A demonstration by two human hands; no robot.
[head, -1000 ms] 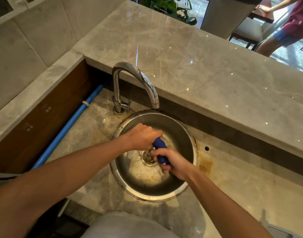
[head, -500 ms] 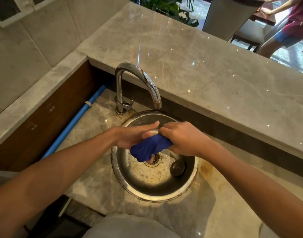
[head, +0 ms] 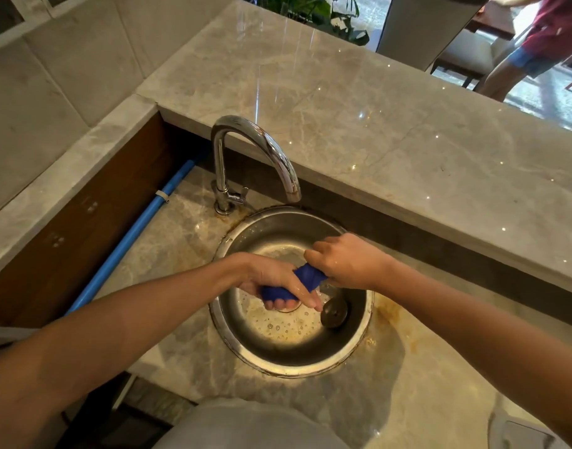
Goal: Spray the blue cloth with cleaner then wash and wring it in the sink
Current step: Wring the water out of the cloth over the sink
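The blue cloth point(head: 305, 277) is twisted into a tight roll over the round steel sink point(head: 233, 335). My left hand point(head: 271, 280) grips its lower end, fingers curled around it above the drain. My right hand point(head: 346, 264) is closed on the upper end, just to the right and slightly higher. Most of the cloth is hidden inside both fists. Soapy droplets dot the bottom of the sink. No water runs from the chrome tap point(head: 262, 147), which curves over the back rim.
A dark round drain plug point(head: 334, 314) lies loose in the sink at right. A raised marble counter point(head: 375, 131) runs behind the tap. A blue pipe point(head: 132, 234) lies along the left wall. A person stands at the far top right by a chair.
The cloth went from a loose bunch between my hands to a tight twisted roll. My right hand shifted right and up, my left hand turned down over the drain.
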